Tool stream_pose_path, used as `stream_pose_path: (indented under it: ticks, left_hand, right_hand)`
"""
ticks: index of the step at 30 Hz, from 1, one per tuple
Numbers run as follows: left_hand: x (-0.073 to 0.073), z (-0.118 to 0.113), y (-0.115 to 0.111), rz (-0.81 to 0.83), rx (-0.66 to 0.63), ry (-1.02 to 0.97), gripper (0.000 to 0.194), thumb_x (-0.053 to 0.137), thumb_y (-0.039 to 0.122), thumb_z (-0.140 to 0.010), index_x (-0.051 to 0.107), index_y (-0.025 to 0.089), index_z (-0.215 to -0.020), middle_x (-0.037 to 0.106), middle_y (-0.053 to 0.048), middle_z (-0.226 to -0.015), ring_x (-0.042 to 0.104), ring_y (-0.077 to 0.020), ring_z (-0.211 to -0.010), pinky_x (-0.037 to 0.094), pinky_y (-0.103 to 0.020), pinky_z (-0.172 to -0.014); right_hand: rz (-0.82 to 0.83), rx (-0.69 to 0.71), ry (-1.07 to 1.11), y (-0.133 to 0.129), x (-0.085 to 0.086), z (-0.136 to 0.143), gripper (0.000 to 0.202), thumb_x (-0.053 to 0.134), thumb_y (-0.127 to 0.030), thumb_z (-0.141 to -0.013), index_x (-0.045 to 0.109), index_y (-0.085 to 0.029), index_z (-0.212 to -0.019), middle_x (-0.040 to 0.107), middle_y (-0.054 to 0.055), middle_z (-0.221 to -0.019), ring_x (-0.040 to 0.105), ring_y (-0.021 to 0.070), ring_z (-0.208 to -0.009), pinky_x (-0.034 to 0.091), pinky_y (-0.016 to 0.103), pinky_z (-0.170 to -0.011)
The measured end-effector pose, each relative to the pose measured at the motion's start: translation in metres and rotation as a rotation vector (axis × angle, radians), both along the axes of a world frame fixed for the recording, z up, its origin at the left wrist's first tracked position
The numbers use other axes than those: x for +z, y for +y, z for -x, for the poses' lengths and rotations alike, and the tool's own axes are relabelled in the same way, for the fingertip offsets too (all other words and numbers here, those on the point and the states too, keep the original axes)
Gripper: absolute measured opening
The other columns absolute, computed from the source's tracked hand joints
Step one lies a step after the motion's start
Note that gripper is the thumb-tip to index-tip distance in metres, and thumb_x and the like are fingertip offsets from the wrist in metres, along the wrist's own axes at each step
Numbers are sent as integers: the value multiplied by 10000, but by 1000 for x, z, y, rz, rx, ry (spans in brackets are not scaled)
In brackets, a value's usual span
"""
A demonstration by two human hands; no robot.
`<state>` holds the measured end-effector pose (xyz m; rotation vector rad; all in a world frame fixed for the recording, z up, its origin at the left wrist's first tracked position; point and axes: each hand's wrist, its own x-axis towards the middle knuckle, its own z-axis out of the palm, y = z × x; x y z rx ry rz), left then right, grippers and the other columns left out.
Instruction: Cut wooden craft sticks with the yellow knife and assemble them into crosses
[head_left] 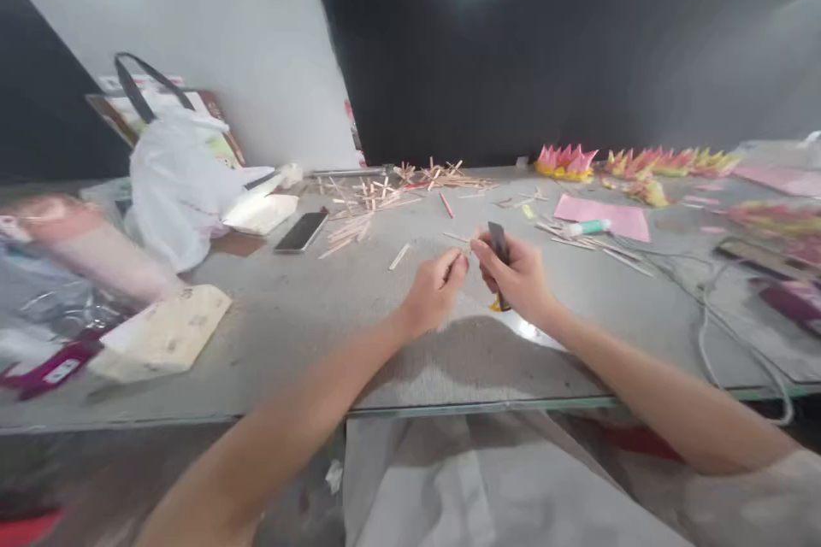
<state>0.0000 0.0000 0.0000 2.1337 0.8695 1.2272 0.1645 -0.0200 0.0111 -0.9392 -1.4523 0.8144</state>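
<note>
My left hand (437,286) is closed in a pinch above the table's middle. A thin wooden stick (456,237) shows at its fingertips, running between the two hands. Close beside it on the right, my right hand (521,272) is wrapped round a dark flat tool (498,241) with a yellow part at its lower end; its exact kind is hard to make out. The right thumb and fingertip meet near the stick. One loose stick (398,256) lies left of the hands, and a pile of sticks (372,197) spreads beyond them.
A phone (302,232) and a white plastic bag (176,179) are at left. Pink and yellow folded paper pieces (565,164) line the back right. A pink sheet (603,216), a glue stick (587,227) and a cable (704,316) lie at right. The table's front edge (481,406) is near.
</note>
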Motion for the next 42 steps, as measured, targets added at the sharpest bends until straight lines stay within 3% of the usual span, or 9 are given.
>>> stream_pose_path:
  ticks: [10, 16, 21, 28, 33, 38, 42]
  left_hand:
    - [0, 2, -1, 57, -7, -32, 418, 442, 436, -1052, 393, 220, -698, 380, 55, -566, 357, -110, -535, 273, -280, -544]
    - [-5, 5, 1, 238, -147, -231, 445, 501, 554, -1035, 461, 215, -751, 359, 64, -588, 299, -93, -511, 239, -267, -501]
    - [-7, 6, 2, 236, -189, -261, 442, 501, 542, -1047, 477, 209, -757, 380, 60, -591, 310, -89, -513, 249, -264, -505]
    - [-5, 4, 1, 199, -134, -239, 435, 480, 536, -1060, 473, 215, -766, 388, 64, -564, 325, -97, -498, 248, -273, -501]
    - [-3, 2, 2, 134, 1, -262, 413, 374, 512, -1102, 439, 234, -804, 414, 60, -577, 383, -117, -511, 320, -283, -531]
    - [-8, 5, 8, 8, 103, -119, 423, 322, 493, -1117, 392, 241, -785, 454, 45, -606, 432, -129, -547, 353, -300, -592]
    - [-13, 8, 11, -23, 96, -31, 391, 322, 476, -1116, 385, 246, -807, 447, 48, -618, 438, -139, -562, 326, -308, -597]
  right_hand:
    - [36, 14, 114, 2, 0, 0, 332, 715, -534, -953, 594, -230, -896, 418, -100, -520, 387, 77, -389, 326, 214, -372]
    - [67, 102, 198, 1, 3, 0, 345, 733, -542, -941, 594, -229, -895, 399, -106, -519, 374, 76, -375, 339, 225, -352]
    - [87, 150, 251, 0, 3, 0, 325, 744, -518, -941, 598, -230, -908, 379, -108, -531, 363, 74, -383, 338, 225, -354]
    - [105, 155, 266, 1, 3, 2, 333, 708, -544, -954, 536, -259, -938, 337, -121, -556, 331, 70, -384, 327, 212, -352]
    - [175, 236, 310, 2, 7, 0, 343, 628, -584, -982, 444, -295, -971, 453, -116, -611, 431, 90, -397, 393, 212, -372]
    - [171, 332, 110, 1, 8, -2, 406, 523, -585, -1027, 527, -233, -825, 615, -28, -542, 559, 134, -429, 461, 253, -436]
    - [208, 403, -1, -4, 8, -1, 417, 507, -544, -1043, 529, -222, -778, 634, -14, -503, 546, 126, -432, 460, 248, -493]
